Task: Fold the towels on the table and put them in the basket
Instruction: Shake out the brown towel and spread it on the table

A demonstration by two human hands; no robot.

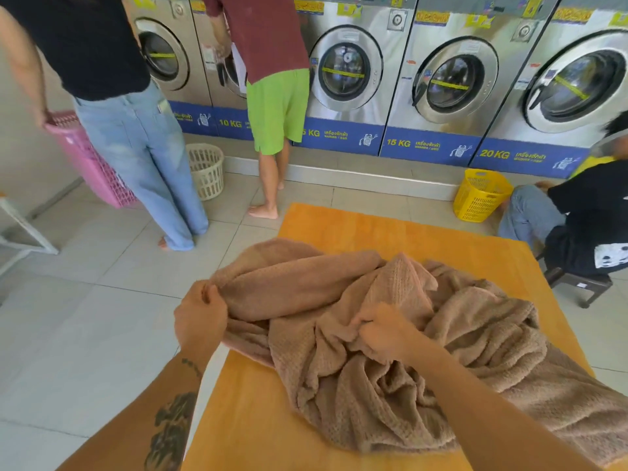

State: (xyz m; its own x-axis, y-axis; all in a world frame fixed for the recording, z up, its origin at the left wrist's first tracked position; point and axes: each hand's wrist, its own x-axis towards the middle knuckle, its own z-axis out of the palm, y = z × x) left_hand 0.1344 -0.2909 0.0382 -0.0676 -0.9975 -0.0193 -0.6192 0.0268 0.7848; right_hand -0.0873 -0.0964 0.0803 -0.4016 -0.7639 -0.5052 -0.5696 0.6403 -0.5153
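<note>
Brown towelling lies crumpled in a heap on the orange table (356, 226), spilling over its near right edge; this towel (390, 368) is unfolded, with a rolled fold running toward the table's left side. The left hand (200, 317), at the table's left edge, pinches an end of that fold between thumb and fingers. The right hand (384, 331) is closed into a fist around a bunch of cloth near the middle of the heap. Beyond the table, on the tiled floor, a yellow basket (481, 195) stands to the right, beside a seated person, and a cream basket (205, 169) to the left. A standing person holds a pink basket (88, 158). Washing machines (346, 73) line the far wall.
</note>
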